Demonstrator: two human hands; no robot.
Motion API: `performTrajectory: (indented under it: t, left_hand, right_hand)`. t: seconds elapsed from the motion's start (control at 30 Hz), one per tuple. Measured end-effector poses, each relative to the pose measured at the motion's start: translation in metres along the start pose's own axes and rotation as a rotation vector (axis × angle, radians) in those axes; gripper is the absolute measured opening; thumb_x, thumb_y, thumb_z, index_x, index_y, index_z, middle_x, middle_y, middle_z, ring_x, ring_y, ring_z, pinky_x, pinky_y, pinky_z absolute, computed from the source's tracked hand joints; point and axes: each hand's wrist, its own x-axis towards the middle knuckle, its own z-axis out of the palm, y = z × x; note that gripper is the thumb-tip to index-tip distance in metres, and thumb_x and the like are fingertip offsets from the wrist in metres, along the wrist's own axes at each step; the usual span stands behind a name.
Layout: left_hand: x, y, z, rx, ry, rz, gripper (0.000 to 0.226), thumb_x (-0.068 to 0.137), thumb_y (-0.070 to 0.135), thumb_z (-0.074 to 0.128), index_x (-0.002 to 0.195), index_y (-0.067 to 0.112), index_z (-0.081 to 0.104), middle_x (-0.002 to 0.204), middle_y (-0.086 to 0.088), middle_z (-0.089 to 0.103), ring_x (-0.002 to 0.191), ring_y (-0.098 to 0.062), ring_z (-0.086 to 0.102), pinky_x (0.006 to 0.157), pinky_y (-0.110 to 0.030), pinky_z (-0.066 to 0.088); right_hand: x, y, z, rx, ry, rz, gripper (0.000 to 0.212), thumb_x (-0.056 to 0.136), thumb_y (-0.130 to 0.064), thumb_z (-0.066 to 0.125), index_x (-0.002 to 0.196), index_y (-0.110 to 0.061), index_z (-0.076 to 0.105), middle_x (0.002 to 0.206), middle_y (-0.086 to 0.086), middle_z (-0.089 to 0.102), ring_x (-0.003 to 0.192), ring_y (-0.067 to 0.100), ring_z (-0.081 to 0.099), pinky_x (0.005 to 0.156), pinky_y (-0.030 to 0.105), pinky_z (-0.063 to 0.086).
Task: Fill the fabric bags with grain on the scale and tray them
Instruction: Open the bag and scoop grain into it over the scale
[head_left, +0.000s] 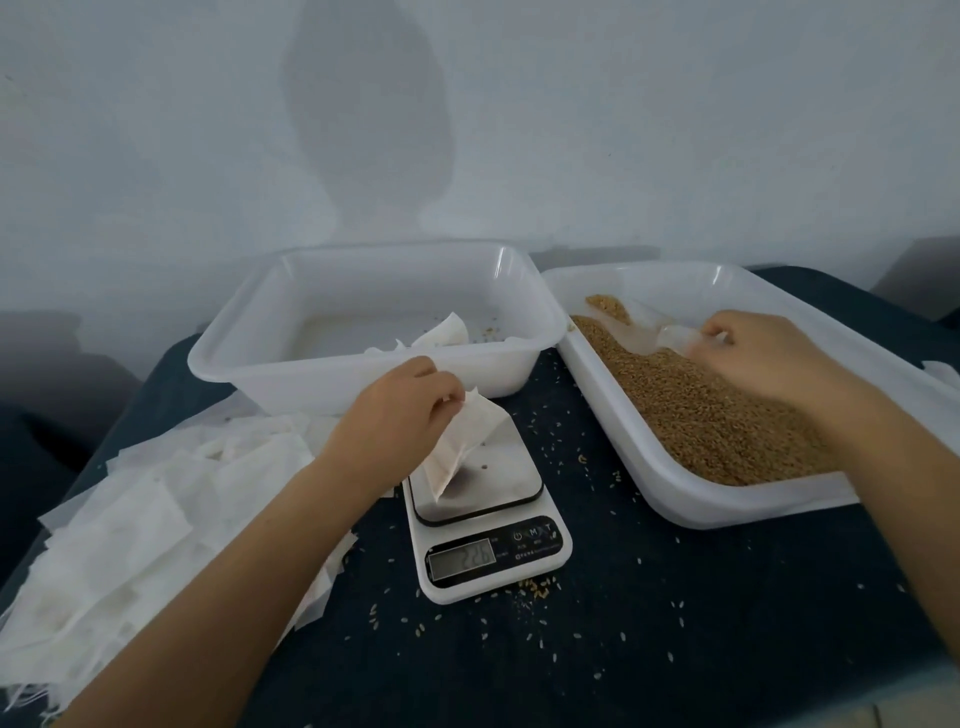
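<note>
My left hand (400, 410) pinches the top of a white fabric bag (462, 447) that stands on the steel platform of a white digital scale (488, 525). The scale's display shows digits. My right hand (763, 353) grips the handle of a clear plastic scoop (639, 327) lying in the brown grain (711, 421) inside the right white tray (670, 483). The left white tray (322, 384) behind the scale holds one white bag (441, 335) and a few stray grains.
A heap of flat white fabric bags (135, 525) lies at the left on the dark blue tablecloth (675, 623). Loose grains are scattered over the cloth around the scale. A pale wall rises right behind both trays.
</note>
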Motion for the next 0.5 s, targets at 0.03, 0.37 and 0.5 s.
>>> performTrajectory:
  t: [0.03, 0.37, 0.5]
  left_hand:
    - [0.000, -0.002, -0.002, -0.023, -0.005, -0.015, 0.012, 0.090, 0.016, 0.056, 0.090, 0.012, 0.067, 0.085, 0.002, 0.055, 0.075, -0.013, 0.051, 0.070, -0.019, 0.038]
    - [-0.002, -0.023, -0.035, -0.115, -0.106, -0.071, 0.010, 0.084, 0.011, 0.061, 0.079, 0.016, 0.066, 0.081, 0.004, 0.060, 0.073, -0.009, 0.056, 0.071, -0.024, 0.046]
    - [-0.004, -0.026, -0.045, -0.126, -0.129, -0.054, 0.008, 0.084, 0.009, 0.063, 0.081, 0.014, 0.069, 0.083, 0.005, 0.063, 0.076, -0.011, 0.060, 0.075, -0.022, 0.048]
  right_hand:
    - [-0.003, -0.002, -0.006, 0.044, 0.013, -0.027, 0.020, 0.090, -0.046, 0.054, 0.094, -0.027, 0.058, 0.076, -0.002, 0.067, 0.054, 0.011, 0.060, 0.048, 0.025, 0.039]
    - [-0.037, -0.051, -0.031, 0.339, -0.277, -0.394, 0.032, 0.065, -0.058, 0.060, 0.092, -0.040, 0.066, 0.077, -0.010, 0.072, 0.048, -0.002, 0.056, 0.044, 0.009, 0.042]
    - [-0.036, -0.063, -0.022, 0.274, -0.395, -0.477, 0.033, 0.070, -0.055, 0.063, 0.097, -0.038, 0.069, 0.089, -0.018, 0.072, 0.074, -0.004, 0.065, 0.062, 0.014, 0.047]
